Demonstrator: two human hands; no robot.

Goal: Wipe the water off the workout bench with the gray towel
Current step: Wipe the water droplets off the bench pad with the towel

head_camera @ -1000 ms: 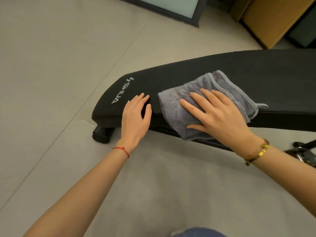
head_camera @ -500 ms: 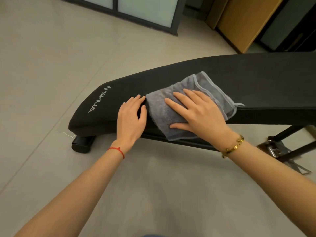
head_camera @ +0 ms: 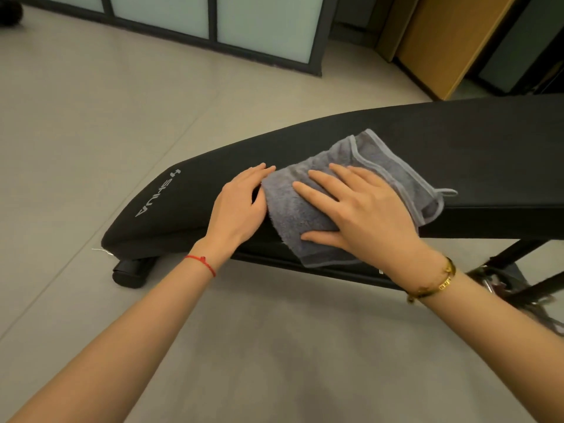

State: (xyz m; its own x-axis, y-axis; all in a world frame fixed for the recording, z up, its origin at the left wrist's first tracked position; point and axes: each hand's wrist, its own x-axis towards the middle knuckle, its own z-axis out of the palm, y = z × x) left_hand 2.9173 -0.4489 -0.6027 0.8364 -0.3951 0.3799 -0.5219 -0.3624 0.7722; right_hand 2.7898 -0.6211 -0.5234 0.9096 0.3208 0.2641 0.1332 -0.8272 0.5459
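gray towel (head_camera: 308, 206) slid left, bench (head_camera: 457, 141) cropped right

A long black padded workout bench (head_camera: 427, 141) with a pale logo near its left end is sloping down towards the floor at that end. A folded gray terry towel (head_camera: 293, 206) with a stitched hem and a small hanging loop is lying across the pad, draping over the near edge.

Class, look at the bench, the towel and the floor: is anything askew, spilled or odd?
Little stands out. The gray towel droops over the bench front edge, and a pale thread lies on the floor by the bench's end. No water shows.
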